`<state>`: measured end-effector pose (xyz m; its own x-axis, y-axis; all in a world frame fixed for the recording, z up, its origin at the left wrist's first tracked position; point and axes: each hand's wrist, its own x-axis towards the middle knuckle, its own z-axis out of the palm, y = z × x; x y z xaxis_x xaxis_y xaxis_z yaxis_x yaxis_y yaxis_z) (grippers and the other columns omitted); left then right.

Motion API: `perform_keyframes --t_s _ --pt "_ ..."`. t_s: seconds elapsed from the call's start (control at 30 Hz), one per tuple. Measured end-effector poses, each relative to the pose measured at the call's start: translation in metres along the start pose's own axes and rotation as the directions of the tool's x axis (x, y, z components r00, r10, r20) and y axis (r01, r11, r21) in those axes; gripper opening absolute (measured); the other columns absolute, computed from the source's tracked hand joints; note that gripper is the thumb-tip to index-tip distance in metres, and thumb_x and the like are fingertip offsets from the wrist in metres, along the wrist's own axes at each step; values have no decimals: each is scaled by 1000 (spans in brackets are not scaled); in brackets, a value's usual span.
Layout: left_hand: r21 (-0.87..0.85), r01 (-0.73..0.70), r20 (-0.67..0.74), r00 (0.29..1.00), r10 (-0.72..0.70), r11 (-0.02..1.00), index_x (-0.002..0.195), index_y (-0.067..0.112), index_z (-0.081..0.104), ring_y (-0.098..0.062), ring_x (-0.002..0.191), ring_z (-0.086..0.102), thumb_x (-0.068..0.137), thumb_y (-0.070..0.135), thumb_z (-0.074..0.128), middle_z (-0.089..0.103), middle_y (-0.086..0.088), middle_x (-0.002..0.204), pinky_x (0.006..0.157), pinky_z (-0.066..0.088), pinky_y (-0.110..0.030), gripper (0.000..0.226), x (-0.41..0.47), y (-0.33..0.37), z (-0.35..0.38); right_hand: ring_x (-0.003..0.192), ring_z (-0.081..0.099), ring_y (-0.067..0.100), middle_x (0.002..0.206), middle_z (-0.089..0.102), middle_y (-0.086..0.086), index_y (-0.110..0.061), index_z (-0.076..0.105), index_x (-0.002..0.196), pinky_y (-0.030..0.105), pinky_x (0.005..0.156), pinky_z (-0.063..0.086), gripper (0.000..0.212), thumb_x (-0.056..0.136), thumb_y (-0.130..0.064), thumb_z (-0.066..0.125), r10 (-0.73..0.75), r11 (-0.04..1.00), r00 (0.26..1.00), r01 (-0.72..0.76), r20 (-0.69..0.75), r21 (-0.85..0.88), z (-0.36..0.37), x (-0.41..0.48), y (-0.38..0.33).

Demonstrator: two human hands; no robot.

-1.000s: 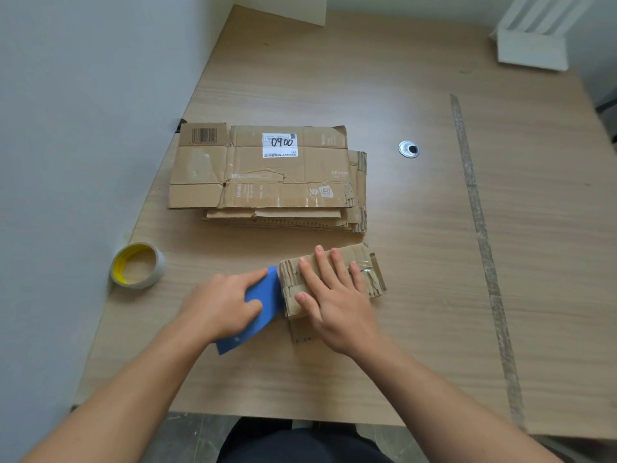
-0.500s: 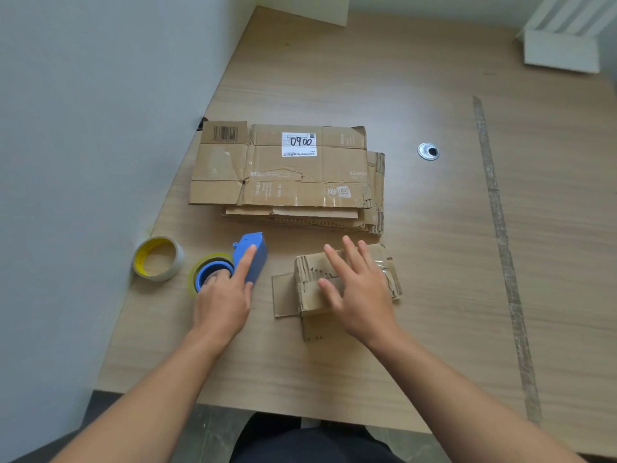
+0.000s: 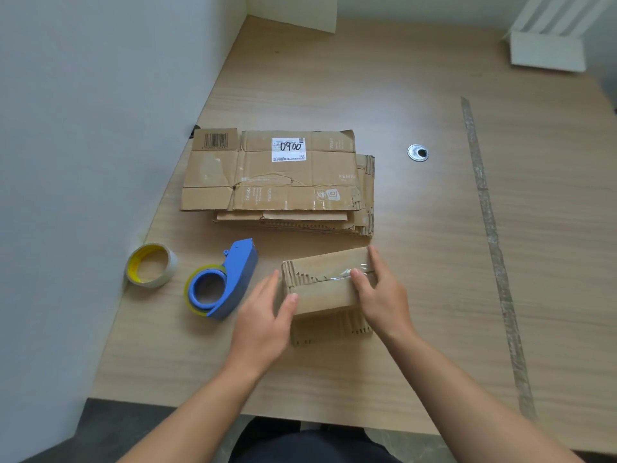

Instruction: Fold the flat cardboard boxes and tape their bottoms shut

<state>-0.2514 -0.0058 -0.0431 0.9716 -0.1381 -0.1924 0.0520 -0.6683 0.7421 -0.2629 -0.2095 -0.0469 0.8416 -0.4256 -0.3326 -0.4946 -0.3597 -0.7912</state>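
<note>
Cardboard box [image 3: 325, 290], small and bottom-up, sits closest to me at twelve o'clock on the table [image 3: 417, 345], clasped between both hands. My left hand [image 3: 263, 325] wraps its nine o'clock end, fingers nearly straight down the side and thumb laid on the top face. My right hand [image 3: 382, 297] takes the three o'clock end the same way, thumb pressing on the clear tape [image 3: 340, 274] over the seam.

That tape looks wrinkled and seems to cover only the right part of the seam. The ragged flap edge towards nine o'clock looks bare, so I judge the bottom could spring open if I let go or flip it. The board looks soft and torn, and a hard squeeze might buckle the walls. A loose flap [image 3: 329, 329] splays towards me and could snag when I turn the box.

At ten o'clock, just beside my left hand, lies the blue tape dispenser [image 3: 230, 282]. A careless swing could knock it into the spare tape roll [image 3: 150, 265] beyond it.

Further out at twelve o'clock waits the stack of flat boxes [image 3: 277, 182], near enough that a pushed box would nudge it.
</note>
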Motion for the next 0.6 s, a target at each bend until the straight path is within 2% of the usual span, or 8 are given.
perform_keyframes --t_s 0.1,0.2,0.33,0.4,0.47,0.53,0.6 --pt "-103 156 12 988 -156 982 154 18 32 -18 139 41 97 36 57 43 -1 153 112 29 -23 64 -2 11 23 142 37 18 155 41 -4 -26 23 158 21 109 27 68 100 -34 57 39 999 999 -39 -6 15 5 -3 1" --pt "-136 273 -16 960 -278 952 155 26 26 -28 132 48 94 45 58 53 -12 144 112 35 -37 72 7 16 35 144 36 20 156 40 -3 -26 19 159 27 113 28 80 94 -44 63 73 997 997 -74 4 24 11 -3 2" --pt "-173 352 -19 932 -361 920 157 28 19 -26 142 36 88 56 62 43 -1 153 114 31 -35 87 16 22 47 139 39 28 150 45 4 -21 25 156 42 114 33 99 78 -57 75 131 991 991 -130 -41 27 25 7 0" --pt "-190 371 -32 923 -383 909 155 29 26 -29 136 43 79 71 60 53 -2 145 112 36 -40 94 23 18 52 136 39 28 145 46 6 -18 30 152 41 112 34 97 76 -56 76 152 988 986 -152 -73 15 28 13 -2" --pt "-180 380 -53 917 -394 907 144 27 43 -29 123 55 66 85 51 65 0 128 104 44 -44 97 28 14 55 130 43 28 138 48 6 -17 37 146 39 109 36 90 75 -55 78 135 991 985 -136 -107 -5 29 16 -2" --pt "-171 382 -86 912 -400 908 133 24 52 -28 112 60 66 85 49 69 0 115 97 48 -44 91 31 12 56 122 48 28 129 53 7 -15 45 138 39 104 39 78 77 -51 78 103 994 986 -106 -134 -11 30 17 1" --pt "-135 365 -141 913 -383 921 128 22 57 -29 106 61 77 76 52 71 -1 109 93 50 -43 74 32 13 56 114 52 27 121 57 6 -14 51 128 39 97 43 63 80 -46 77 81 997 987 -79 -142 15 31 18 4"
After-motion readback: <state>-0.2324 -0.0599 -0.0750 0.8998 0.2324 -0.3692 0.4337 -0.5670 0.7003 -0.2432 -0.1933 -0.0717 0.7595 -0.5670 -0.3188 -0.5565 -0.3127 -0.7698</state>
